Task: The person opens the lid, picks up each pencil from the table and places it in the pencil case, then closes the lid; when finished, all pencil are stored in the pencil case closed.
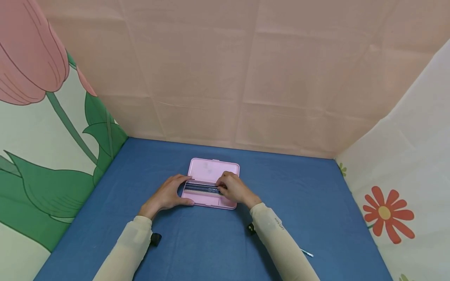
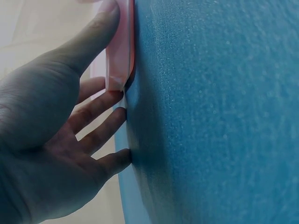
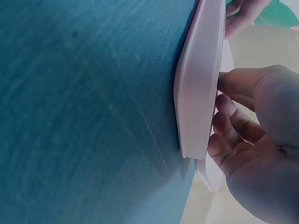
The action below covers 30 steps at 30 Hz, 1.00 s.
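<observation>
A pink pencil case [image 1: 205, 201] lies with its lid [image 1: 211, 168] raised at the back. Dark pencils [image 1: 202, 188] lie lengthwise inside it. My left hand [image 1: 170, 193] holds the case's left end, thumb at the front edge and forefinger near the hinge side. In the left wrist view, that thumb [image 2: 100, 28] presses the case wall [image 2: 119, 60] and the other fingers spread behind the corner. My right hand [image 1: 236, 188] reaches over the case's right half, its curled thumb and forefinger pinching at a pencil's right end. The exact contact of these fingertips is hidden in the right wrist view.
A light-coloured pencil [image 1: 307, 253] lies on the blue tablecloth [image 1: 197, 242], partly hidden by my right sleeve [image 1: 281, 242]. A beige backdrop [image 1: 228, 78] rises behind the table, with flower-printed sheets [image 1: 418, 156] at either side.
</observation>
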Motion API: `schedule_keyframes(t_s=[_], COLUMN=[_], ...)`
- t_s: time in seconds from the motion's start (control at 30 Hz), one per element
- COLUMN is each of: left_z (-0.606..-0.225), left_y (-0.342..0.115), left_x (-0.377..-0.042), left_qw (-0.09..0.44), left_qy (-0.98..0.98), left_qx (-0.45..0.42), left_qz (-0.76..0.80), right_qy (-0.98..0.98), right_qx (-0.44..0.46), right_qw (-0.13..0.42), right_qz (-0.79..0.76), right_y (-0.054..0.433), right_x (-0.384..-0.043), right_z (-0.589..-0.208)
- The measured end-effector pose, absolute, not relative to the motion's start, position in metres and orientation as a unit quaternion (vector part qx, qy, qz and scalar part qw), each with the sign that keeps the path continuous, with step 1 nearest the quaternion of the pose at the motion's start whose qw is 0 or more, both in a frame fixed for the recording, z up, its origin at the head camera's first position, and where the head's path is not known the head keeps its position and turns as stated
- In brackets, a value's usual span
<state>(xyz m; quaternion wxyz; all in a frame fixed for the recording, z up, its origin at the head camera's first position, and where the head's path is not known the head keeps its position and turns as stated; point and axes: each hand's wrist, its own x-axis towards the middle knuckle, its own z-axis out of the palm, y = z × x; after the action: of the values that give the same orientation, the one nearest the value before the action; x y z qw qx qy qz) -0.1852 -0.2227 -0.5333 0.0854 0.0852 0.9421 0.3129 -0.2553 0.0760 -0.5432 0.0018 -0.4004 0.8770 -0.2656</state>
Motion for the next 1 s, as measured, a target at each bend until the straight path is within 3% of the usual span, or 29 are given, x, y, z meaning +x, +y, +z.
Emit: schedule_keyframes(t_s=[0.3, 1.0], left_z=[-0.532, -0.530], left_y=[-0.223, -0.222], left_x=[-0.182, -0.182], left_qw=[0.088, 0.088], left_qy=[0.940, 0.940], left_qx=[0.082, 0.082], left_qz=[0.319, 0.319], right_qy=[0.884, 0.879], right_qx=[-0.377, -0.348], right_qw=[0.037, -0.005], right_qz=[-0.275, -0.325], right_y=[0.078, 0.179], right_x=[-0.248, -0.213], right_z=[-0.530, -0.507])
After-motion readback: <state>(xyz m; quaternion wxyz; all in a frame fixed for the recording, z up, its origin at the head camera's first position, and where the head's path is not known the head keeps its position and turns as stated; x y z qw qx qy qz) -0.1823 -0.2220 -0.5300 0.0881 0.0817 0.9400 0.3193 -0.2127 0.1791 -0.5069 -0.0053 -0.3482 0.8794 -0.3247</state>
